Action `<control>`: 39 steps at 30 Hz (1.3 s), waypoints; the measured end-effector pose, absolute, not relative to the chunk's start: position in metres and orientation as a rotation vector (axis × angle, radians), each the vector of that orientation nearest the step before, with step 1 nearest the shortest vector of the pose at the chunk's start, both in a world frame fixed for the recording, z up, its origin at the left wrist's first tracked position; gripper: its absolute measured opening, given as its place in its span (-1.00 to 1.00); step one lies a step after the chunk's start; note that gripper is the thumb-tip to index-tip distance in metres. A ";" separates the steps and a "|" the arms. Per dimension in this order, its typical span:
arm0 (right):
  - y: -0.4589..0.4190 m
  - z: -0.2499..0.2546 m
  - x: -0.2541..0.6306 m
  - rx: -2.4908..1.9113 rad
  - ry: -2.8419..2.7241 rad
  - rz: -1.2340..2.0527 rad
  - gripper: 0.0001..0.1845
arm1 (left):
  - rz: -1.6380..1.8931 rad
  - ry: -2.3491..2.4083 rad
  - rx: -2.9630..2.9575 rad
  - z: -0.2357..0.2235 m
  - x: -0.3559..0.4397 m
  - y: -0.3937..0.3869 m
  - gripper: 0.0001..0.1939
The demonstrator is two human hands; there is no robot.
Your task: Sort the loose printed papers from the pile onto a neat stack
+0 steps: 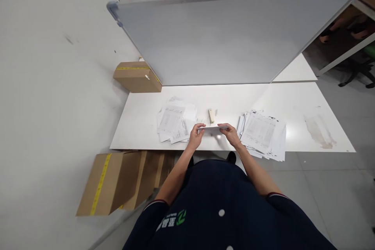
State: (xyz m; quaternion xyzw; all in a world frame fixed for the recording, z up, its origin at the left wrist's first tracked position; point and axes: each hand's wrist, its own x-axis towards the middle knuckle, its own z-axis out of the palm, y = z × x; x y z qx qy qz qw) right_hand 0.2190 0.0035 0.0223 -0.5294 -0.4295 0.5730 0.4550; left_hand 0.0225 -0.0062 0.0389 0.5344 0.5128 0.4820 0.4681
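My left hand (195, 134) and my right hand (231, 133) each pinch one end of a thin stack of white sheets (212, 129), held level just above the white table (299, 105). A small beige stapler (211, 115) lies on the table right behind the held sheets. To the left rests a loose pile of printed papers (175, 123). A bigger fanned pile of printed papers (262, 133) sits to the right, close to my right hand.
A large whiteboard (234, 35) stands tilted along the table's far edge. One cardboard box (137, 77) sits at the table's back left. More cardboard boxes (117, 183) lie on the floor at the front left. A smudge (319, 131) marks the table's right part.
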 end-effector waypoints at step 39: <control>-0.010 0.081 0.182 -2.073 -2.724 0.416 -0.76 | 0.778 1.553 1.707 -0.023 0.028 -0.013 -0.74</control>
